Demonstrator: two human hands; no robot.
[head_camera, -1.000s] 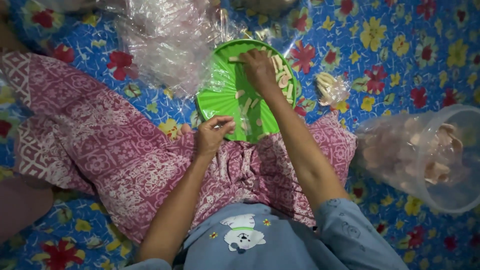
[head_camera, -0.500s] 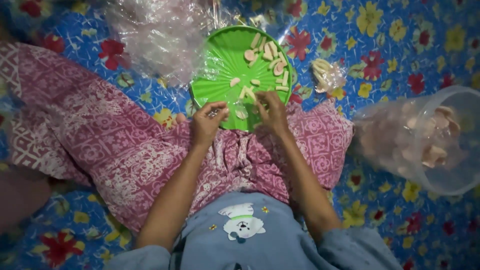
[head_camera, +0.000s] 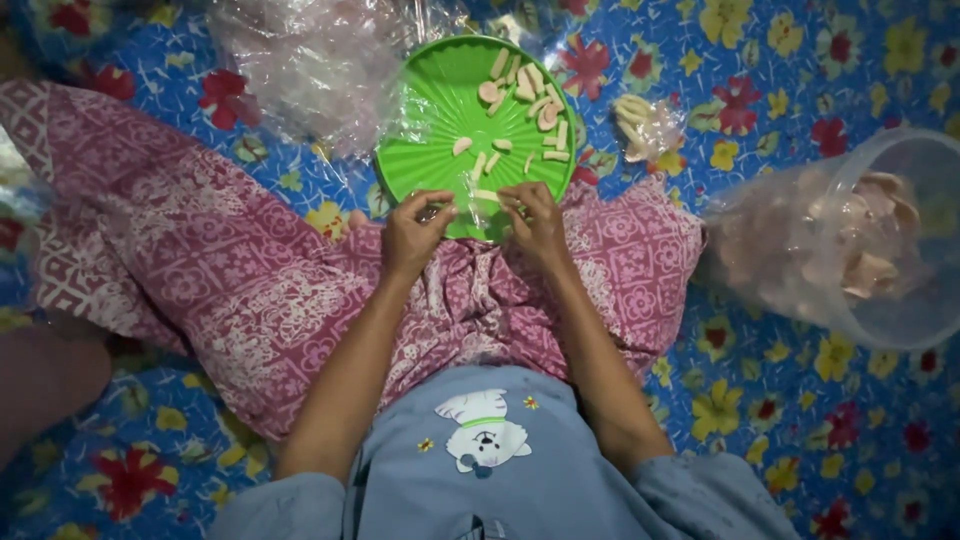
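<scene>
Seen from above, a seated person looks down at their own lap. Nearest is a light blue shirt (head_camera: 480, 470) with a small cartoon animal patch on the front. Beyond it, a pink and white patterned skirt (head_camera: 200, 260) spreads over the legs and across a blue floor mat (head_camera: 800, 430) printed with red and yellow flowers.

Both bare forearms reach forward over the skirt. The left hand (head_camera: 415, 232) and right hand (head_camera: 532, 222) sit close together at the near rim of a round green ribbed plastic tray (head_camera: 430, 150). The fingers of each hand are curled and pinched narrow on a small clear plastic wrapper (head_camera: 475, 205) held between them, just over the tray's near edge. What the wrapper contains is too small to tell.

On the tray lie pale, short cracker pieces (head_camera: 525, 95), mostly gathered toward its far right side.

To the right, well apart from the hands, stands a clear plastic bucket (head_camera: 890, 320) holding a bag of pinkish chips. Just beside the tray's right edge lies a small filled packet (head_camera: 640, 115). At the far left of the tray, a crumpled clear plastic sheet (head_camera: 300, 60) overlaps its rim.
</scene>
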